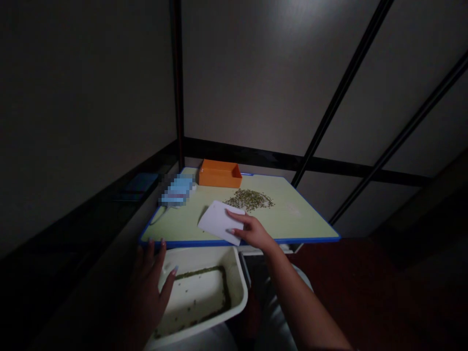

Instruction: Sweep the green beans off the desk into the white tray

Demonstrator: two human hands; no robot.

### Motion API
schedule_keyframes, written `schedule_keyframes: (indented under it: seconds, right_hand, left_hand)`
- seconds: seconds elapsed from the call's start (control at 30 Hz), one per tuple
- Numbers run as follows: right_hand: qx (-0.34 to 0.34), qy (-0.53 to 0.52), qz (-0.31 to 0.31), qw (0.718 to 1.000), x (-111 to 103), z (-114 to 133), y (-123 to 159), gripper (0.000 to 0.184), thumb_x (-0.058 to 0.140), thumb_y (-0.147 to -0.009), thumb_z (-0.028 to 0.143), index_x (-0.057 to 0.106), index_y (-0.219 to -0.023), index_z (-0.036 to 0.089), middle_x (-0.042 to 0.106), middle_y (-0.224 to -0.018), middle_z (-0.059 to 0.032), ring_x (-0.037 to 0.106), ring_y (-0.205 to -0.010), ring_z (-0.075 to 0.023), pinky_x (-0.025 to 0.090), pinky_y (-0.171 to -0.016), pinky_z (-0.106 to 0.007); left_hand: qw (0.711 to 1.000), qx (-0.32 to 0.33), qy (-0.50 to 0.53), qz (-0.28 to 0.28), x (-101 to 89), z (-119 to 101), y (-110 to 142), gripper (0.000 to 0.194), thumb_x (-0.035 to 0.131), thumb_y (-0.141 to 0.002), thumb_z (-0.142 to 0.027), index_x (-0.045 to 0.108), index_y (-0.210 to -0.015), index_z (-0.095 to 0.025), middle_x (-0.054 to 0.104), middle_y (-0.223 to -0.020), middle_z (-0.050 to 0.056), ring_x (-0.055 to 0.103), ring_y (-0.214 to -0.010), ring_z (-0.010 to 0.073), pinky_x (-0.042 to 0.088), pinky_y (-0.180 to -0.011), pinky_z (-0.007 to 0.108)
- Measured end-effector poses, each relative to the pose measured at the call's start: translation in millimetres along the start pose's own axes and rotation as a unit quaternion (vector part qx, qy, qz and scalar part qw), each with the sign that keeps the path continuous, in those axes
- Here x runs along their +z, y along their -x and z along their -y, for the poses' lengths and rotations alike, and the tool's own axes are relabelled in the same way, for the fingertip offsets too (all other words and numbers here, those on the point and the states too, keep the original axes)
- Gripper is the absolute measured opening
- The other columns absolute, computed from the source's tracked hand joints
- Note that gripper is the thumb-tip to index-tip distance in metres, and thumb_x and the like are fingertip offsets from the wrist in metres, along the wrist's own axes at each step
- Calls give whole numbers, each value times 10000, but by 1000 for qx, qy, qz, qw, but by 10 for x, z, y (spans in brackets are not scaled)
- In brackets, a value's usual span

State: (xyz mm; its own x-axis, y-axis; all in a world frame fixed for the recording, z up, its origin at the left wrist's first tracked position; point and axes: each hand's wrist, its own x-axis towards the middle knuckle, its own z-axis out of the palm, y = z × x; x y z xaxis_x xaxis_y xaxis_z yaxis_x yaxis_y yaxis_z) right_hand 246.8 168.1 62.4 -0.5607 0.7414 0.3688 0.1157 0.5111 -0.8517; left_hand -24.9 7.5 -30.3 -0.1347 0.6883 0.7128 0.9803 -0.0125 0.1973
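Note:
My right hand [252, 231] holds a white card [217, 219] at its right edge, keeping it on the pale green tabletop, close to the front edge. Just beyond the card lies a loose pile of small greenish-brown grains [250, 199]. Below the table's front edge sits a white plastic tub [239, 302], with more grains gathered along the edges of its floor and a few scattered in the middle. At the tub's left side is my left hand [151, 278], fingers spread and thumb over the tub; whether it bears on the rim is too dark to tell.
An orange open box [220, 175] stands at the back of the blue-edged table [303, 222]. To its left lies a blurred-out blue object [178, 190] with a cable. Dark-framed panels [248, 87] rise behind and to the left. My legs are under the tub.

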Motion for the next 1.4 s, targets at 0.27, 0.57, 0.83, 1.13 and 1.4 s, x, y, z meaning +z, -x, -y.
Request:
schedule_keyframes:
  seconds: [0.27,0.57,0.83,1.13,1.4]
  right_hand:
    - [18,-21,-5,1000,-7,-28,8,600,810,-731,408,651,-1299,300,615,-1402,-68,572,-1310,-307,281,-1181,-579]
    - [13,-44,-1,999,-22,44,45,556,809,-724,353,684,-1261,283,664,-1348,-62,619,-1244,-281,407,-1114,-510]
    - [15,-77,17,997,-49,85,76,529,808,-705,296,712,-1225,271,674,-1338,-64,666,-1129,-244,531,-955,-397]
    - [47,-193,-173,965,-85,-49,108,608,785,-686,388,685,-1269,251,661,-1348,-65,661,-1115,-286,537,-932,-409]
    - [26,-174,-290,941,-48,-51,53,542,757,-713,457,711,-1200,226,685,-1308,-83,637,-1175,-295,509,-1008,-445]
  left_hand:
    - [1000,-8,1,17,-36,-23,-23,683,399,-909,-429,175,-1535,-274,306,-1606,161,221,-1514,377,378,-1153,610]
    - [999,-27,11,31,-69,-59,-7,677,393,-906,-449,203,-1530,-271,285,-1622,138,178,-1529,362,329,-1189,605]
    - [999,-27,-3,45,-95,-50,5,676,420,-900,-431,232,-1523,-250,307,-1613,141,192,-1527,358,345,-1181,588]
    - [999,-10,-9,29,-88,-50,13,683,420,-906,-414,201,-1530,-244,309,-1607,158,181,-1531,354,377,-1161,586]
    - [999,-11,17,38,-37,9,-32,678,390,-909,-431,204,-1530,-234,292,-1602,188,159,-1527,401,329,-1168,654]
